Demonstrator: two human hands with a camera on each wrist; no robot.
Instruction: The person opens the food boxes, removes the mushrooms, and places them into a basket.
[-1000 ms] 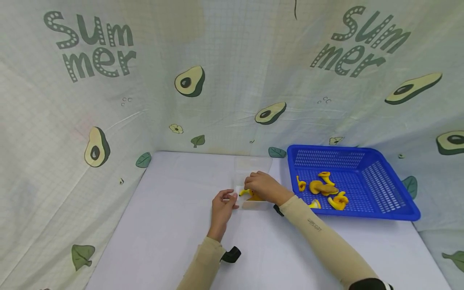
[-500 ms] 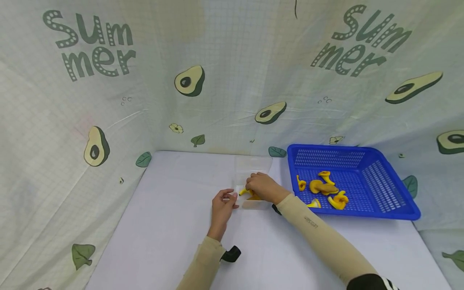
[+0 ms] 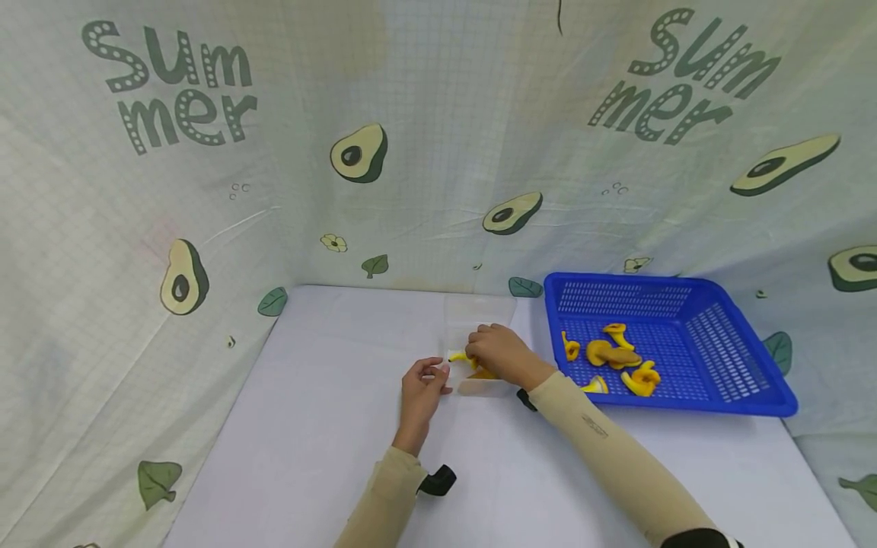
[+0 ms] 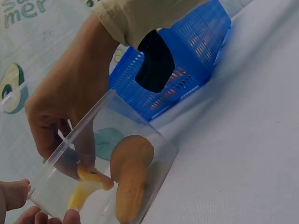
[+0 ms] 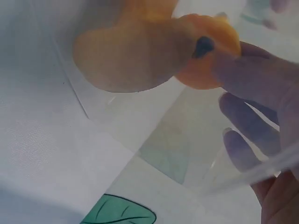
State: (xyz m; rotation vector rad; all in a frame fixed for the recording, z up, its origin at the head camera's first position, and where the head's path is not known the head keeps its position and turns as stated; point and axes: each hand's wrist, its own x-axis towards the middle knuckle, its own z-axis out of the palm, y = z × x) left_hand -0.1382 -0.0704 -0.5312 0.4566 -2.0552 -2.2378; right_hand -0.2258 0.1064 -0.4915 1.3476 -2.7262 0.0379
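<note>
A clear plastic container (image 3: 479, 386) stands on the white table. My left hand (image 3: 435, 373) pinches its left rim, and its fingertips (image 4: 28, 212) show at the container's corner in the left wrist view. My right hand (image 3: 474, 355) reaches into the container, its fingers (image 4: 70, 140) pinching a yellow toy mushroom (image 4: 88, 179). An orange-brown mushroom (image 4: 131, 172) lies beside it on the container floor. Through the plastic in the right wrist view, my fingers (image 5: 252, 84) touch an orange mushroom (image 5: 140, 51).
To the right stands a blue perforated basket (image 3: 726, 358) holding several yellow mushrooms (image 3: 617, 358). A clear lid (image 3: 478, 309) lies behind the container. Avocado-print cloth walls close in the table at the back and on both sides.
The right hand's fingers have shifted slightly inside the container with the yellow mushroom. The left hand has kept its hold on the rim.
</note>
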